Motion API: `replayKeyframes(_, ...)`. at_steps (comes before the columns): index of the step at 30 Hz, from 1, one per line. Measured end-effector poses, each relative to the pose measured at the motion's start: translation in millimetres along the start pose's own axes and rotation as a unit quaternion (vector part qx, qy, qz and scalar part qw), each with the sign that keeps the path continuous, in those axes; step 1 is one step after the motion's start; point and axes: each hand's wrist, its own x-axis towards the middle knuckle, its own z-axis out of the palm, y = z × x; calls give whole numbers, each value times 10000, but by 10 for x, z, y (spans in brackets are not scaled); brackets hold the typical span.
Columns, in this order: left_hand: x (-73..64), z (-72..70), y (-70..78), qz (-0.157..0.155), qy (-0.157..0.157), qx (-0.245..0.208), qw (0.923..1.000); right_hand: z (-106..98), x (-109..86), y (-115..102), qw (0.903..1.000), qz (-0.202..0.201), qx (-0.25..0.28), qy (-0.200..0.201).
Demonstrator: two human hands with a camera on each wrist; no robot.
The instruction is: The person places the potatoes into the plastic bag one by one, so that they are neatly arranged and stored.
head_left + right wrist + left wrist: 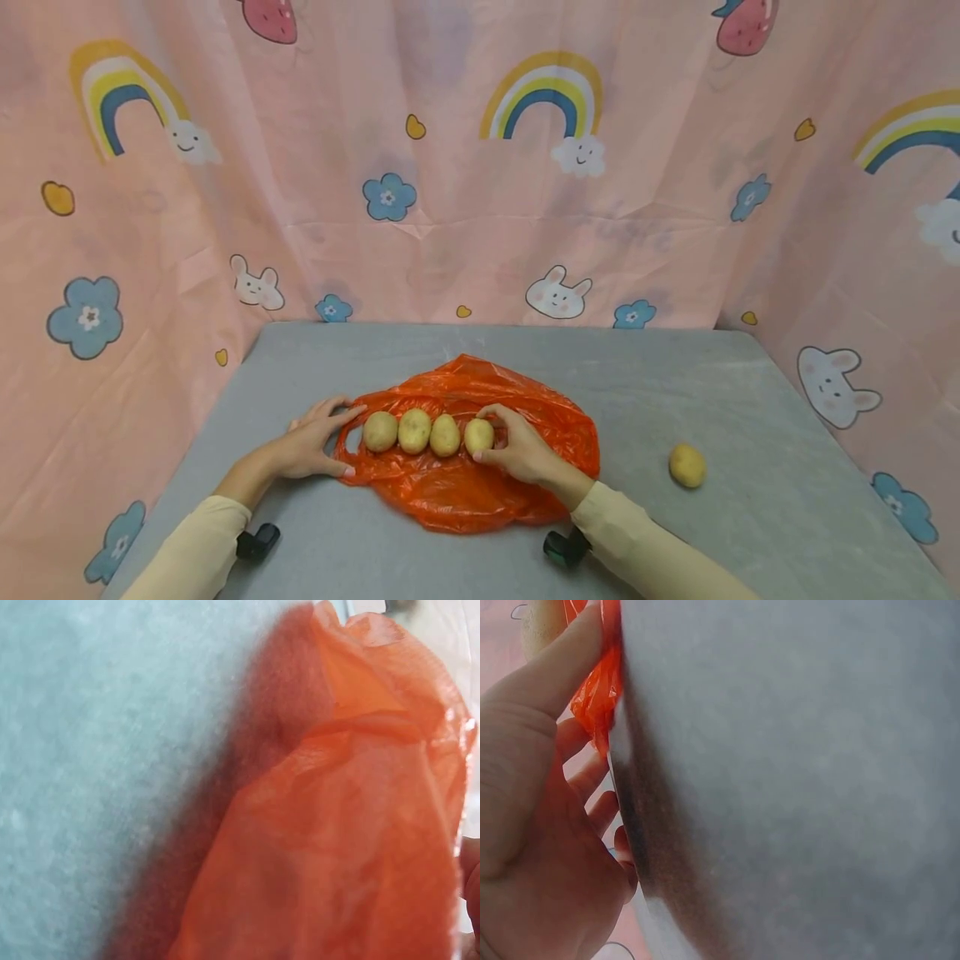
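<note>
An orange plastic bag (465, 500) lies spread on the table, with several potatoes (415, 431) in a row on it. At the row's right end, my right hand (528, 454) pinches a potato (477, 435) between thumb and fingers. My left hand (303, 446) rests at the bag's left edge, thumb and fingers spread apart beside the leftmost potato (380, 432). In the left wrist view, the left thumb touches the bag (600, 697) and the other fingers are loosely extended. Crumpled bag plastic (322, 847) fills much of the right wrist view, hiding most of the right hand.
One more potato (687, 466) lies apart on the grey table (637, 392), to the right of the bag. A pink patterned curtain (465, 192) hangs behind the table and along both sides.
</note>
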Motion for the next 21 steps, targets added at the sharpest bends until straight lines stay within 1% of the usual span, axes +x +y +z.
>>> replayKeyframes(5,-5,-2,-13,40,46,54,10000,26,48,2,9991,-179,-326,195)
replayKeyframes(8,1,-1,-27,35,45,92,9999,34,70,-1,9983,-189,-481,276)
replayKeyframes(12,2,7,-31,33,23,46,10000,42,88,8,9978,-131,-574,291)
replayKeyframes(18,1,23,-35,101,82,16,9999,50,93,7,9971,-89,-710,266)
replayKeyframes(21,4,25,-33,49,57,4,10000,56,87,-1,9970,-43,-747,215)
